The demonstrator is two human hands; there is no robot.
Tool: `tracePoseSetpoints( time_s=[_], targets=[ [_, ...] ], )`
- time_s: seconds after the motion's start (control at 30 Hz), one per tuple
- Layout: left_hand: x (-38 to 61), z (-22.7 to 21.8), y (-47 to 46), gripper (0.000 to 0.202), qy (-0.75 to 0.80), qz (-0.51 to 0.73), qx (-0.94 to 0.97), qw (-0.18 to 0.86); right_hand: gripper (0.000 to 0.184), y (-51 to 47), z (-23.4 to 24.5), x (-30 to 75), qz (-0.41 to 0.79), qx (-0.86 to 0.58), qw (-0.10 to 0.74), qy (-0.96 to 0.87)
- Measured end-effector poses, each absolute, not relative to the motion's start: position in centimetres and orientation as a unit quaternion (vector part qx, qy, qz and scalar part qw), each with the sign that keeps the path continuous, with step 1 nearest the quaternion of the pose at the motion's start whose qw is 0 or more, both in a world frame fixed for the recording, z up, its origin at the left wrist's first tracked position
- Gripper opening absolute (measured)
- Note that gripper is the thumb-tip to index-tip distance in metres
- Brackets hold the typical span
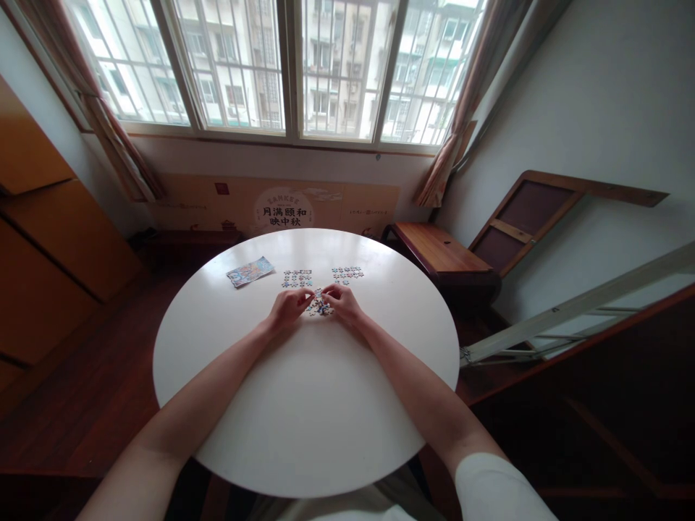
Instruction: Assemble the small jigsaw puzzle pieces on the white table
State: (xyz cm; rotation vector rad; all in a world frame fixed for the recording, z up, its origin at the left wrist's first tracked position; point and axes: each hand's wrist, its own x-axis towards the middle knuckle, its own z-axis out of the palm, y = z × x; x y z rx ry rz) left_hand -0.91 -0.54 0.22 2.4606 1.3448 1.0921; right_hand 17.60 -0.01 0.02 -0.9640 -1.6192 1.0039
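A small heap of loose jigsaw puzzle pieces lies on the white round table, between my two hands. My left hand is closed in a pinch at the heap's left edge, its fingertips on what looks like a puzzle piece. From the right, my right hand pinches too, fingertips at a small piece just above the heap. Fingers partly cover these pieces. Beyond my hands are two groups of pieces in rows, a left group and a right group.
A colourful printed picture sheet rests on the table's far left. Behind the table stands a printed cardboard panel below a barred window. A wooden bench is at the back right, with a folding metal frame nearer.
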Motion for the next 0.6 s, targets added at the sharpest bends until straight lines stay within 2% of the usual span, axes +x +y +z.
tracePoseSetpoints(
  time_s=[0.6],
  targets=[
    [-0.85,0.36,-0.62,0.023,0.456,0.358,0.812,0.069,0.019,0.16,-0.12,17.73,0.386,-0.397,0.468,-0.688]
  ],
)
